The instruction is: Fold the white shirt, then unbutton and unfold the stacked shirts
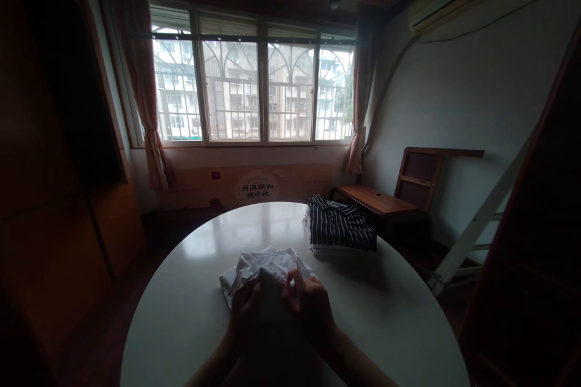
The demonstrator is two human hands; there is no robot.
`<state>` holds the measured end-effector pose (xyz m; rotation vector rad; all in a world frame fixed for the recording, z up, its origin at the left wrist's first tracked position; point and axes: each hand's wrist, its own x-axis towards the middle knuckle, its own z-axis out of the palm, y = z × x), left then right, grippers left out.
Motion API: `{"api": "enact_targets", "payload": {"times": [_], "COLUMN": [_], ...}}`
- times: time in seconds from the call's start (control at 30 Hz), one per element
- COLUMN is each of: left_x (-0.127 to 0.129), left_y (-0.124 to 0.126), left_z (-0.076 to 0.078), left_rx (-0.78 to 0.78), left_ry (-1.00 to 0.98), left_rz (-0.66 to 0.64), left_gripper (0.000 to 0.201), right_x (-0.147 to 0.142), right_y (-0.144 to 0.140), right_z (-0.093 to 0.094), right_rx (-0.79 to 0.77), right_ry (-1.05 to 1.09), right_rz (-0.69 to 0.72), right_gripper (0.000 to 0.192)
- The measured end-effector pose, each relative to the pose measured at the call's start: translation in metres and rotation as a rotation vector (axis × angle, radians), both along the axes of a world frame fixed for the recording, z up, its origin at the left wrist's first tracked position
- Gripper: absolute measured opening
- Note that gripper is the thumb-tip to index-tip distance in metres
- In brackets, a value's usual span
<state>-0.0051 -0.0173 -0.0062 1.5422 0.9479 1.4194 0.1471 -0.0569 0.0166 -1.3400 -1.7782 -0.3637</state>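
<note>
A crumpled white garment (pixel 265 269) lies on the round white table (pixel 181 314) just in front of me. My left hand (pixel 245 308) grips its near edge on the left side. My right hand (pixel 306 302) pinches the cloth beside it, fingers curled into the fabric. Both hands meet over the garment's near part. Farther back on the right of the table rests a folded dark shirt with thin white stripes (pixel 340 224), lying on top of a folded pale item.
A barred window (pixel 252 91) with tied curtains fills the far wall. A wooden desk (pixel 376 199) and chair frame (pixel 420 172) stand right of the table. A white ladder (pixel 476 224) leans at right. Dark wooden cabinets line the left.
</note>
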Motion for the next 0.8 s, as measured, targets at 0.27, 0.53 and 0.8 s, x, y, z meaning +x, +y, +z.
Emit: {"api": "enact_targets", "payload": {"times": [0.27, 0.53, 0.8], "left_x": [0.0, 0.001, 0.002], "left_y": [-0.001, -0.002, -0.011], "left_z": [0.003, 0.005, 0.015], "left_rx": [-0.005, -0.023, 0.031], "left_ry": [-0.034, -0.011, -0.01], "left_rz": [-0.016, -0.02, 0.065], "left_gripper": [0.034, 0.034, 0.035], "right_x": [0.002, 0.007, 0.009], "right_y": [0.0, 0.003, 0.0], "right_z": [0.001, -0.003, -0.001], "right_rx": [-0.02, -0.044, -0.12], "right_ry": [0.015, -0.033, -0.027], "right_rz": [0.052, 0.108, 0.202], "right_gripper": [0.015, 0.022, 0.025]}}
